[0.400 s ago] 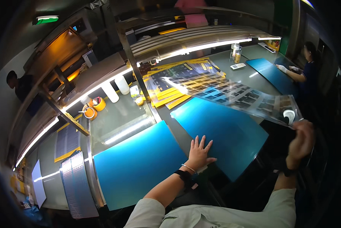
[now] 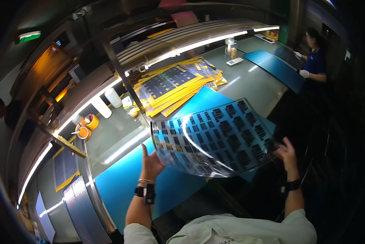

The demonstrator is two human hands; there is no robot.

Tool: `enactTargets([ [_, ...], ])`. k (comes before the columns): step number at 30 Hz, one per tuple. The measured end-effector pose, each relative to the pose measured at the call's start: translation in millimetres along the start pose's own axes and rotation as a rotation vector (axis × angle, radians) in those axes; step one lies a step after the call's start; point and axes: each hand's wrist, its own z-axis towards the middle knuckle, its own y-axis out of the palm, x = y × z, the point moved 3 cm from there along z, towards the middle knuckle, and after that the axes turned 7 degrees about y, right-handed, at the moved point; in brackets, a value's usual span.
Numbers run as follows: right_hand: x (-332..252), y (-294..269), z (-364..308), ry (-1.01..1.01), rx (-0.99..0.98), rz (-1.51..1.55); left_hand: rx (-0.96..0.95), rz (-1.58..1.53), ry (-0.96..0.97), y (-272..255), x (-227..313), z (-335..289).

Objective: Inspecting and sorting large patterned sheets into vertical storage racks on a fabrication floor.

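A clear film sheet (image 2: 215, 134) with rows of dark printed patches bows downward between my hands, above the two blue plates. My right hand (image 2: 287, 155) grips its right edge. At its left edge, my left hand (image 2: 150, 166) has the thumb stretched up and away from the film; the fingers lie behind the clear film and show blurred through it. One blue plate (image 2: 125, 189) lies on the bench at the left, below my left hand. The other blue plate (image 2: 205, 97) lies mostly behind the film, its far corner showing.
Yellow-edged dark sheets (image 2: 172, 83) are piled at the back, under a lit shelf (image 2: 182, 44). Orange tape rolls (image 2: 83, 132) and white bottles (image 2: 101, 106) stand left of the shelf post. A gloved co-worker (image 2: 316, 61) handles another blue plate (image 2: 268, 67) at far right.
My right hand has brought the film nearer and lower, from over the yellow-edged pile. My left hand has lifted off the right blue plate and moved left to the film's edge.
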Motion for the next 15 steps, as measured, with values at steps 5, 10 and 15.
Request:
enactTargets([
  [5,53.4,9.5,3.9,0.116,-0.118,-0.188,0.235,0.535,-0.230,-2.5,10.3,11.0],
  [10,33.9,37.7,-1.2,0.014,-0.126,-0.330,0.331,0.970,0.048,-32.6,20.3,-0.2],
  [15,36.3,112.6,-27.2,0.139,-0.364,-0.116,0.322,0.986,0.177,-21.2,99.2,-102.6],
])
